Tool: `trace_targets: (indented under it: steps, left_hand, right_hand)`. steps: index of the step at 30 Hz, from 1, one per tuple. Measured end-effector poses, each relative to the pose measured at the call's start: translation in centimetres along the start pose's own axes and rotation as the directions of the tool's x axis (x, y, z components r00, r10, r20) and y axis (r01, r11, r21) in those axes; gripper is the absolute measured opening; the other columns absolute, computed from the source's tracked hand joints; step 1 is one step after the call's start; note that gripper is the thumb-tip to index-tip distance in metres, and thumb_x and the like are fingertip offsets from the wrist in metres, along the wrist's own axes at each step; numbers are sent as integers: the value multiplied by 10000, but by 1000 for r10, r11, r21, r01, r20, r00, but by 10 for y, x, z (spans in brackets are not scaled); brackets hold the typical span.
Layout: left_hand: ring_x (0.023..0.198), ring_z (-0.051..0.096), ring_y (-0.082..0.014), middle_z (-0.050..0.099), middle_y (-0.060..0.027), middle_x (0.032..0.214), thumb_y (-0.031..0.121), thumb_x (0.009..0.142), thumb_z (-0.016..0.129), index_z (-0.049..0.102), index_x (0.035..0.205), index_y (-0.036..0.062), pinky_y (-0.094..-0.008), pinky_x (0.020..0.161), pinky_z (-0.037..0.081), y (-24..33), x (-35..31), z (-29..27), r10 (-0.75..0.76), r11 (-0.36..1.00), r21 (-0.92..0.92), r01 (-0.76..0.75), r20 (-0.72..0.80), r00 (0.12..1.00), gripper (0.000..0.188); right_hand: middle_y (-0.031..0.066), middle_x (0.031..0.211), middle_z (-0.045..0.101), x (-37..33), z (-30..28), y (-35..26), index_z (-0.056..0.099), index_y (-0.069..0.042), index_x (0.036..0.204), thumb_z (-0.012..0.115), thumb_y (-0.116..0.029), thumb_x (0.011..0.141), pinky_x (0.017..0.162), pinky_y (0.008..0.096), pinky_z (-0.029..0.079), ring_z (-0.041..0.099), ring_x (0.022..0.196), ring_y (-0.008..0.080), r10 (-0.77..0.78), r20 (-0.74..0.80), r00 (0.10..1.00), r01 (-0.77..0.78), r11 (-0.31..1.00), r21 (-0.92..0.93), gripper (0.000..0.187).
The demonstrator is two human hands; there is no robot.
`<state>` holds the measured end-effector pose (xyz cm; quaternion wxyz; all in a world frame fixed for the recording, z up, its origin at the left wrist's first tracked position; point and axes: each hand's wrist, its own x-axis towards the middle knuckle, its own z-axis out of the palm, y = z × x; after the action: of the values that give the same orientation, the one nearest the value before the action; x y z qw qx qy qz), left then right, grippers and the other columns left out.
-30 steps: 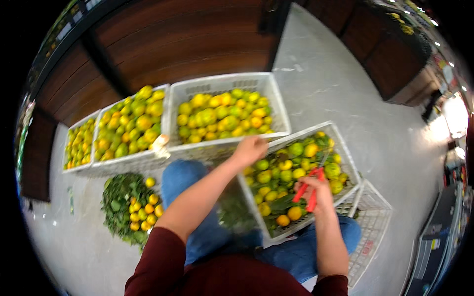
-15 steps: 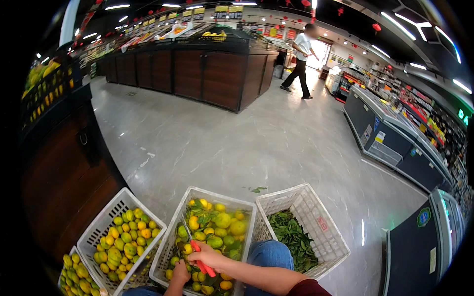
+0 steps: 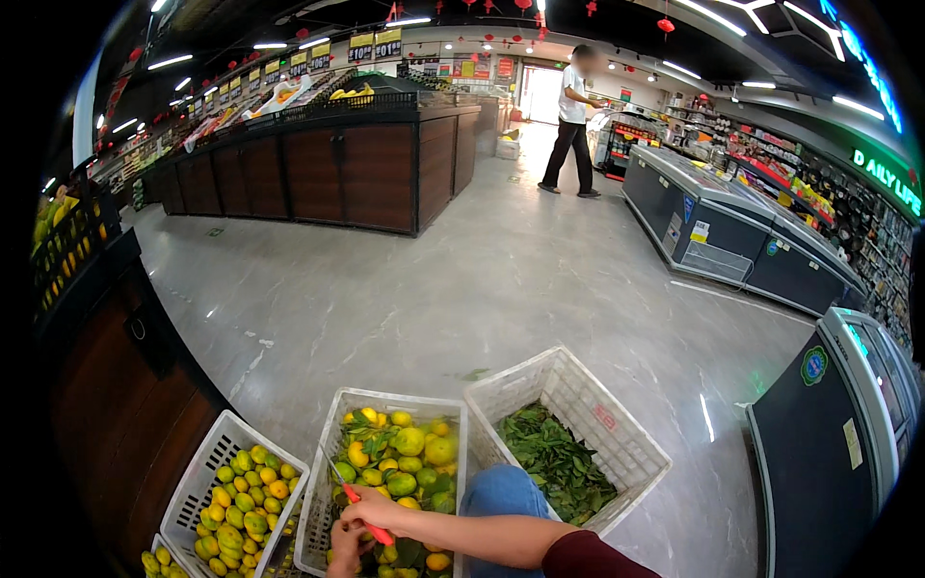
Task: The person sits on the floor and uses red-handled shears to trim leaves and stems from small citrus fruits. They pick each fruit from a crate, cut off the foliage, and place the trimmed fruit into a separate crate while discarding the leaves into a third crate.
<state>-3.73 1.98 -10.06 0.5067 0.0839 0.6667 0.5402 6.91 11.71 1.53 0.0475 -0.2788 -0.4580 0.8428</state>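
My right hand (image 3: 378,511) is closed round the red handles of a pair of scissors (image 3: 351,493), their slim metal blades pointing up and left over the citrus. Just below it, my left hand (image 3: 345,541) has its fingers curled together; whatever they hold is hidden. Both hands are over a white plastic crate (image 3: 462,424) of yellow and green citrus fruits (image 3: 409,442), some with leaves attached. To the right, past my knee, a second white crate (image 3: 631,472) holds loose green leaves (image 3: 554,453).
Another white crate (image 3: 226,419) of citrus stands at the left, with more fruit at the lower left edge. A dark wooden display stand (image 3: 106,385) rises beside it. Chest freezers (image 3: 819,424) line the right. Across the grey floor (image 3: 385,299), a person (image 3: 575,106) is near the far aisle.
My view has swung to the right and up, so the crates sit lower. Both hands have shifted closer together, scissors still in the right. The person across the floor has walked on to the right.
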Motion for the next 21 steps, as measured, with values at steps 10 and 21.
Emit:
trace_targets:
  steps: [10, 21]
  left_hand:
    - [655, 523, -233, 494, -123, 918, 205, 845, 477, 429, 1061, 49, -337, 531, 458, 80, -63, -23, 169, 915, -396, -70, 221, 961, 271]
    - [713, 494, -172, 486, -47, 897, 410, 829, 508, 463, 1023, 92, -296, 573, 431, 72, -54, -27, 73, 768, -641, -3, 82, 994, 376]
  right_hand:
    - [58, 688, 490, -12, 0, -2, 394, 16, 1077, 558, -83, 722, 497, 240, 388, 477, 570, 119, -31, -25, 999, 29, 996, -81, 404]
    - [33, 625, 470, 7, -4, 21, 384, 19, 1100, 561, -80, 706, 495, 238, 375, 451, 543, 105, -24, -38, 999, 18, 991, -134, 444]
